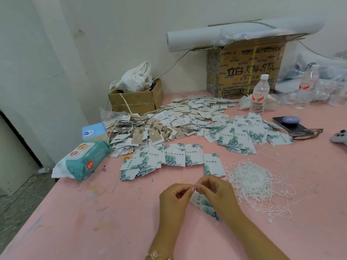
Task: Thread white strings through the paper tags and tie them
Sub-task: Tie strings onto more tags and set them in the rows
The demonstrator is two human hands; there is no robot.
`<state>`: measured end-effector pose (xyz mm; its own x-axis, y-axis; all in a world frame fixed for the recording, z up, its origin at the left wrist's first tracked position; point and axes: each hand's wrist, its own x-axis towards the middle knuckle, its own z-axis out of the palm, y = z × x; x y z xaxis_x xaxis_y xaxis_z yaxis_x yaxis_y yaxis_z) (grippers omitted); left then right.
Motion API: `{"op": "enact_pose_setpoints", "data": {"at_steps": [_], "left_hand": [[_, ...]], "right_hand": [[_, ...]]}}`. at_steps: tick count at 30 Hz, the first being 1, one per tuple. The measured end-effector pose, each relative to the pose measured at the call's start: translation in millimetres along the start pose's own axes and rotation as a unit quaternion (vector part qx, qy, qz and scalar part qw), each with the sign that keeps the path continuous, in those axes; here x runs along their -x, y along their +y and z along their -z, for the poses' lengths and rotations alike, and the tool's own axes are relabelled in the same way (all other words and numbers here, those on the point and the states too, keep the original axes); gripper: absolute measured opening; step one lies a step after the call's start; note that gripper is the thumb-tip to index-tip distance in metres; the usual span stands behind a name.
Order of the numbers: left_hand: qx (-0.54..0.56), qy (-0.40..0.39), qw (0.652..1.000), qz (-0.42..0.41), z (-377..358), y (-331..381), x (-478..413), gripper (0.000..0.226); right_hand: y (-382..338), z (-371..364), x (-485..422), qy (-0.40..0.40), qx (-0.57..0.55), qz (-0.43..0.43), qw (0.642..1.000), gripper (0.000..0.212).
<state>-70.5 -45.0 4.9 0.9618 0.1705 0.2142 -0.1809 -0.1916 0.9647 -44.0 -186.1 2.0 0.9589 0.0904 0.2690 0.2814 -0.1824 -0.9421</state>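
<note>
Near the front edge of the pink table (93, 222), right of its middle, the left hand (176, 197) and right hand (217, 192) meet fingertip to fingertip. Both narrowly pinch a short bit of white string (194, 188). A leaf-printed paper tag (203, 203) shows just under the right hand. The loose heap of strings (257, 182) lies just right of the hands. A row of tags (174, 158) lies beyond them, and a bigger pile (187, 117) spreads toward the back edge, near a cardboard box (247, 72) and a water bottle (260, 94).

Matt paper tags (193, 156), seemingly cotton strings (255, 181), scuffed pink table (93, 212).
</note>
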Motion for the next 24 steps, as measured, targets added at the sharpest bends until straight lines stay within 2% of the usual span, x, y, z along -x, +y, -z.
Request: {"op": "enact_pose_setpoints", "data": {"at_steps": [5,9,18,24], "left_hand": [[0.003,-0.008,1.0,-0.005,0.5,0.6,-0.1,0.019],[0.005,-0.022,1.0,0.002,2.3,1.9,-0.6,0.013],[0.022,-0.008,1.0,0.019,3.1,5.1,0.0,0.023],[0.021,-0.004,1.0,0.017,3.6,4.9,-1.0,0.021]], "right_hand": [[0.4,0.3,-0.7,-0.004,-0.013,-0.006,1.0,0.009],[-0.2,3.0,-1.3,-0.019,-0.043,-0.017,0.999,0.01],[-1.4,1.5,-0.1,-0.014,-0.028,-0.02,0.999,0.01],[-3.9,0.9,0.9,-0.011,-0.031,-0.022,0.999,0.01]]}}
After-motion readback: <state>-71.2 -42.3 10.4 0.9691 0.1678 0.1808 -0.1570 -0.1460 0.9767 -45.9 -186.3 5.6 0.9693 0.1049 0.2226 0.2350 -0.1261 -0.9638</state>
